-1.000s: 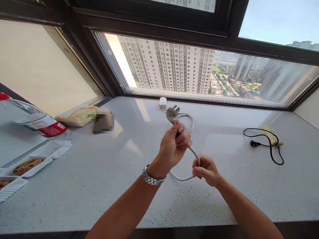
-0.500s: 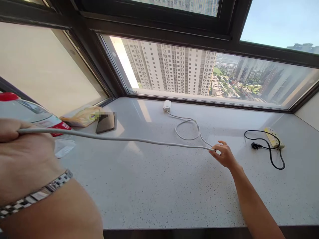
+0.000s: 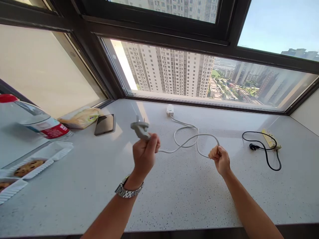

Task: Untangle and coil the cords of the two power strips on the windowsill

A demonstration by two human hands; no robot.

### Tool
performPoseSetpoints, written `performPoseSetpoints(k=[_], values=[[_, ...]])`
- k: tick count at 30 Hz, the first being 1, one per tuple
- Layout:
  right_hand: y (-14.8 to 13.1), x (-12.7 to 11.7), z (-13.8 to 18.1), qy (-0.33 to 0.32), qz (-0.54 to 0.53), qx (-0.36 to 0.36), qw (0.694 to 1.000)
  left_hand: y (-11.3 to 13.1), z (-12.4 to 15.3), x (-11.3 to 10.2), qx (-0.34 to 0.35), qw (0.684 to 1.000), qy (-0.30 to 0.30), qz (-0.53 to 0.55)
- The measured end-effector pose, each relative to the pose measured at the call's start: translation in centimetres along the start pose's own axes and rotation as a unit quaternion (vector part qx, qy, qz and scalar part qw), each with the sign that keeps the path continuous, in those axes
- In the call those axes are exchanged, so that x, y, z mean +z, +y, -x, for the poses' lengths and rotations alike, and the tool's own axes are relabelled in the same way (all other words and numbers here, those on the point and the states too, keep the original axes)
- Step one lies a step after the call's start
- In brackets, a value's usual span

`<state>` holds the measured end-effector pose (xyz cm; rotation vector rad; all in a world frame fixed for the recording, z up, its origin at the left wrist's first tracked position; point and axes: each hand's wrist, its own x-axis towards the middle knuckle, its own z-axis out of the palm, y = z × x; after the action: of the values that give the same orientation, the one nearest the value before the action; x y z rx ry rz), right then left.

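A grey plug [image 3: 140, 127] is clamped in the fingers of the left hand [image 3: 144, 153], raised above the speckled counter [image 3: 174, 196]. Its grey cable [image 3: 185, 142] is stretched across to the right hand [image 3: 219, 157], whose fingers are closed around it. Beyond the right fingers the cable is looped on the counter and led to a white adapter [image 3: 170, 110] by the window frame. Left of the left fingers, well apart, a dark phone [image 3: 105, 124], a yellow packet [image 3: 79, 118], a water bottle [image 3: 32, 121] and trays of cookies [image 3: 27, 167] are seen. Right of the right fingers, a yellow power strip [image 3: 271, 138] with a black cord [image 3: 264, 151] is laid, apart from the hands.
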<state>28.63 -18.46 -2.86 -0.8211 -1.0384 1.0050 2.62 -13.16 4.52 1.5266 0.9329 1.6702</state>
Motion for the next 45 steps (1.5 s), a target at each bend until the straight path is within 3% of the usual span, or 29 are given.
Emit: performPoseSetpoints(k=[4, 8, 13, 16, 20, 23, 27, 29, 32, 36, 39, 42, 45], values=[[0.9, 1.2, 0.8, 0.014, 0.041, -0.007, 0.999, 0.0, 2.7, 5.7, -0.083, 0.985, -0.151, 0.011], [1.4, 1.9, 1.4, 0.023, 0.058, -0.043, 0.997, -0.7, 5.1, 8.4, -0.059, 0.963, -0.256, -0.068], [0.2, 2.3, 1.9, 0.007, 0.016, -0.035, 0.999, -2.9, 7.4, 9.8, -0.011, 0.934, -0.297, -0.199], [-0.4, 2.3, 2.1, -0.062, -0.048, -0.002, 0.997, -4.3, 8.1, 9.6, 0.011, 0.908, -0.312, -0.279], [-0.8, 2.6, 2.3, -0.138, -0.077, 0.003, 0.988, -4.4, 8.0, 9.1, 0.094, 0.909, -0.315, -0.257], [-0.5, 2.5, 2.2, -0.079, -0.042, -0.032, 0.995, -3.0, 6.6, 8.2, 0.141, 0.940, -0.261, -0.166], [1.3, 1.0, 0.9, 0.057, 0.151, -0.008, 0.987, 0.1, 2.7, 4.9, 0.068, 0.991, -0.111, -0.021], [2.3, 0.2, -0.3, 0.064, 0.255, 0.020, 0.965, 2.1, 0.8, 2.6, 0.030, 0.994, -0.061, 0.086], [3.4, -0.2, -2.8, 0.043, 0.367, 0.022, 0.929, 4.8, -1.3, -0.7, 0.024, 0.981, -0.036, 0.191], [4.0, 1.6, -6.3, -0.079, 0.429, 0.012, 0.900, 6.8, -2.5, -4.1, -0.003, 0.970, 0.003, 0.244], [4.0, 4.1, -7.7, -0.172, 0.426, -0.044, 0.887, 6.8, -2.9, -5.4, -0.053, 0.961, 0.046, 0.268], [3.6, 6.5, -7.4, -0.283, 0.353, -0.074, 0.889, 6.4, -3.4, -6.1, -0.102, 0.947, 0.098, 0.288], [2.8, 8.0, -5.3, -0.396, 0.226, -0.034, 0.889, 6.0, -3.8, -6.4, -0.135, 0.936, 0.142, 0.293]])
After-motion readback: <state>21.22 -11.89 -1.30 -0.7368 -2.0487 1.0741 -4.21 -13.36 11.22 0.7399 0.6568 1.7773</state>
